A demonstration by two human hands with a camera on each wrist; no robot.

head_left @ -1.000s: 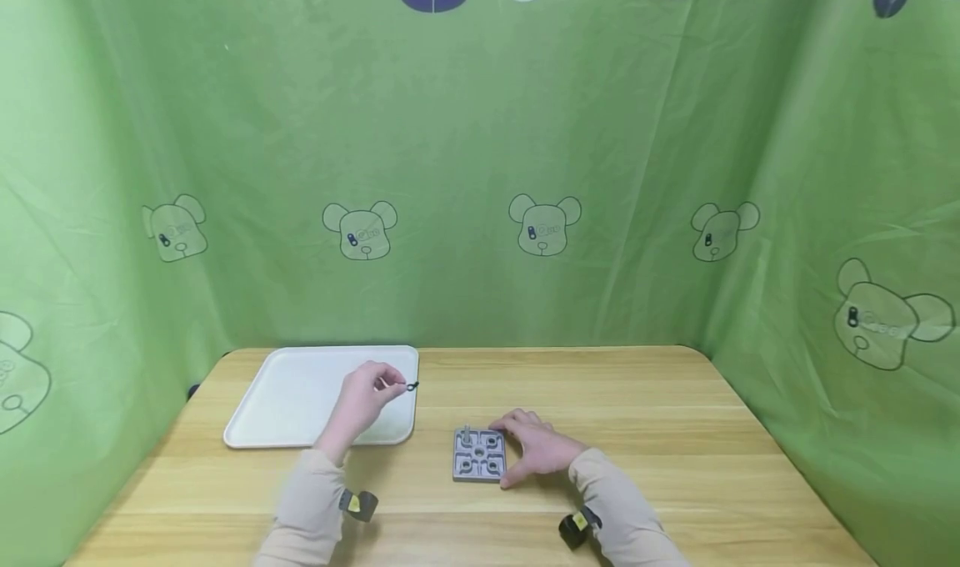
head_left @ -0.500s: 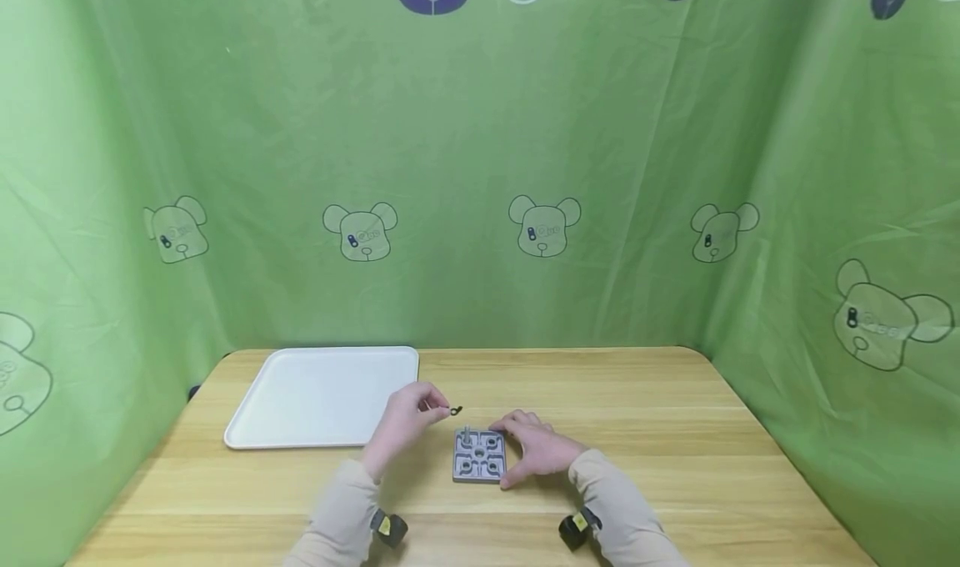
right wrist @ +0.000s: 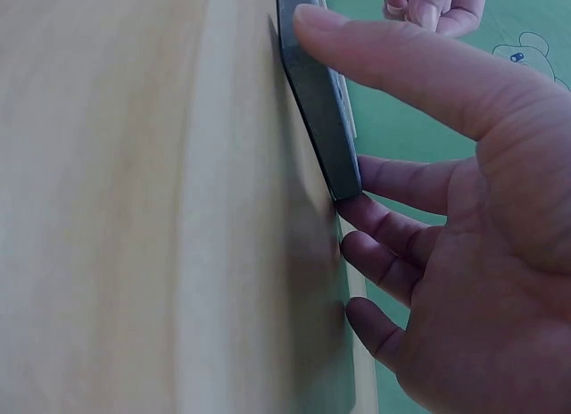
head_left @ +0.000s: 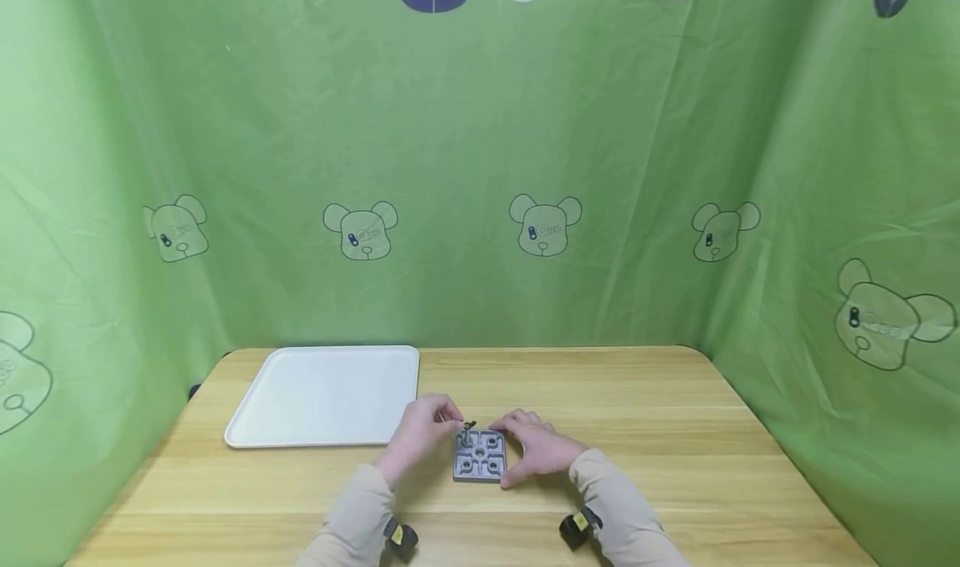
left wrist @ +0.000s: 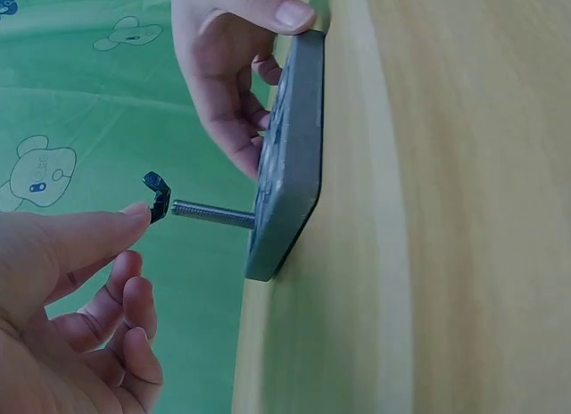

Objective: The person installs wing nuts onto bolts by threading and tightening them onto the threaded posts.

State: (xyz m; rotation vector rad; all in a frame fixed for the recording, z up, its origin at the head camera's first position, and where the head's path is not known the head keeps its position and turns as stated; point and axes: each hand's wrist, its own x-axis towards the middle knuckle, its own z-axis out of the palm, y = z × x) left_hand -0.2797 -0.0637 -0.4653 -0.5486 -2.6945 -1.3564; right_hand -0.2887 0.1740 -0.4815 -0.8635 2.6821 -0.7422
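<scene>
Standing before green curtains (head_left: 450, 133), a wood-grain table (head_left: 637, 408) bears a gray plate (head_left: 480, 460).

Right hand (right wrist: 486, 218) at the dark plate (right wrist: 324, 115), thumb against its edge

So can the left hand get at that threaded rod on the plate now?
Probably yes: the left hand pinches a black wing nut near the tip of the threaded rod, nothing visible between them. The right hand grips the gray plate at its other side, well clear.
</scene>
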